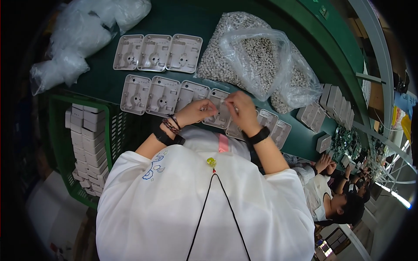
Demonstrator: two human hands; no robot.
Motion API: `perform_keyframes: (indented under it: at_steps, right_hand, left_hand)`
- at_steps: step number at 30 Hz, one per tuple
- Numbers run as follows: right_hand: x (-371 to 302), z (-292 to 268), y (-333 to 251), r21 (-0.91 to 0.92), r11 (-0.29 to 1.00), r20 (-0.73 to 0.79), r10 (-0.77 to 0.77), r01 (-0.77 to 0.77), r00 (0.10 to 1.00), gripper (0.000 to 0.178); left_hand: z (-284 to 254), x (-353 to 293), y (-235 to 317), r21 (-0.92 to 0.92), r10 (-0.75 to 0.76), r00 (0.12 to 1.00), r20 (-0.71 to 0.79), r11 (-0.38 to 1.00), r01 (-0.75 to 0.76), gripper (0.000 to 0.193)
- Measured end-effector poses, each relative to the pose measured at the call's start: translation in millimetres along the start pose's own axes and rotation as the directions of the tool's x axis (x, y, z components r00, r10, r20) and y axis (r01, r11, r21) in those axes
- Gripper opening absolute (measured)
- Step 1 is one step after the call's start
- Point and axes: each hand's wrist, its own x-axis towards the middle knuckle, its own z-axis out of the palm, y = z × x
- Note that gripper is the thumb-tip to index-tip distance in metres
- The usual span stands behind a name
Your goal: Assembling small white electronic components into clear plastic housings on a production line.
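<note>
Both my hands are over one light-grey plastic housing [222, 116] in the front row on the green table. My left hand [197, 112] comes in from its left side, thumb and fingers drawn together; whatever they pinch is too small to make out. At its upper right, my right hand [244, 112] has its fingertips closed together over the housing, perhaps on a tiny pale part that I cannot name. Left of my hands lie similar open housings [162, 96], hollow side up. Others [266, 119] lie to the right, partly hidden by my right hand and wrist.
A clear bag [237, 52] of small beige parts lies behind the rows. A back row holds three housings [183, 53]. Plastic bags [78, 41] lie far left, above a green crate [114, 135] of stacked housings. At right are more housings [311, 116] and a co-worker's hands [324, 164].
</note>
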Motion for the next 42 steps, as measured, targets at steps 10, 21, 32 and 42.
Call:
perform_keyframes:
  at_steps: [10, 21, 32, 42]
  right_hand:
    - [43, 15, 56, -0.339, 0.805, 0.44, -0.321, 0.486, 0.839, 0.008]
    - [33, 8, 47, -0.345, 0.808, 0.424, -0.32, 0.478, 0.847, 0.016]
    - [16, 23, -34, -0.034, 0.997, 0.02, -0.068, 0.069, 0.997, 0.02]
    - [27, 36, -36, 0.092, 0.995, 0.094, -0.049, 0.04, 0.994, 0.019]
  left_hand:
    - [14, 1, -7, 0.669, 0.149, 0.936, -0.319, 0.735, 0.111, 0.022]
    - [17, 4, -16, 0.712, 0.169, 0.929, -0.328, 0.691, 0.126, 0.028]
    - [-8, -16, 12, 0.112, 0.181, 0.977, -0.109, 0.979, -0.169, 0.055]
    - [-27, -26, 13, 0.081, 0.234, 0.97, 0.061, 0.968, -0.239, 0.062]
